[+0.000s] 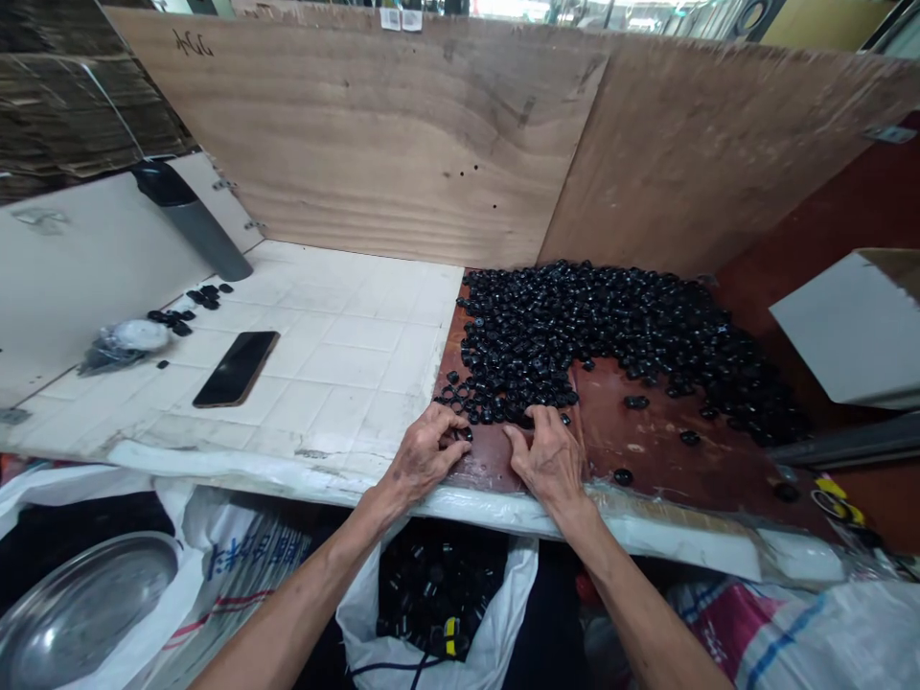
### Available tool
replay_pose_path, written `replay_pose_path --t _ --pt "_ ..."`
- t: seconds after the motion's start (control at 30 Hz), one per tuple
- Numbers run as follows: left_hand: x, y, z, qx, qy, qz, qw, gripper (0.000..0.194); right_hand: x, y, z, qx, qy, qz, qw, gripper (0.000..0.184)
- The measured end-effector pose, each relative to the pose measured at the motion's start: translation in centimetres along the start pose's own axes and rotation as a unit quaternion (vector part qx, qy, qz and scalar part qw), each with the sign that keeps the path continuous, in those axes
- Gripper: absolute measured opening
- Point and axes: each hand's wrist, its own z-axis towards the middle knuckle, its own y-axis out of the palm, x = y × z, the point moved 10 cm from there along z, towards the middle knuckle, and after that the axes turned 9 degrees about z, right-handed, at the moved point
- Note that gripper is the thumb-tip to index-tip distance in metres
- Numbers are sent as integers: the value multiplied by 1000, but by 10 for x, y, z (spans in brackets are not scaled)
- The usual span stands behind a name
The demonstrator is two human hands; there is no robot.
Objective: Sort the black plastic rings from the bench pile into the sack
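Observation:
My left hand (425,448) is at the table's front edge, thumb and forefinger closed on a small round black plastic piece (465,434). To its right, my right hand (552,458) rests at the near edge of a big heap of similar black pieces (575,311). Its thumb and curled forefinger stand apart with a gap between them, and the fingertips are close to the nearest pieces. Some of the pieces by my left hand look like open rings (451,393). Below the table edge, between my forearms, a white sack (521,585) holds many black pieces.
A phone (237,369) lies on the white left part of the table. Behind it are a grey cylinder (205,235) and a plastic bag (129,340) beside loose black pieces. Wooden boards (374,144) wall the back. At right are a white box (840,326) and yellow-handled scissors (838,500).

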Motion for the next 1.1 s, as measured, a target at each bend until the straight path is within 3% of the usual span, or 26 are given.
replay_pose_path --t 0.23,0.43,0.57,0.67,0.73,0.83,0.97,1.1 --pt "-8 5 -1 -17 -24 -32 999 24 4 -1 2 6 28 -36 999 9" --pt "-16 7 -4 -12 -81 -84 993 23 6 -1 3 13 23 -45 999 12" --pt "-8 3 -2 -8 -60 -79 995 20 -2 -14 -3 43 26 146 988 14" --pt "0 1 -2 -17 -31 -72 997 19 -19 -11 -10 13 36 347 937 20" --pt "2 3 -3 -26 -19 -86 996 21 -33 -5 -12 -19 25 418 908 23" --pt "-4 11 -6 -43 -46 -151 987 31 -46 3 -14 -48 -3 429 902 27" --pt "-9 14 -10 -41 -98 -221 969 35 -37 12 -16 -50 28 433 899 21" --pt "6 0 -6 -21 -44 -171 984 22 -31 20 -21 -52 78 482 871 14"
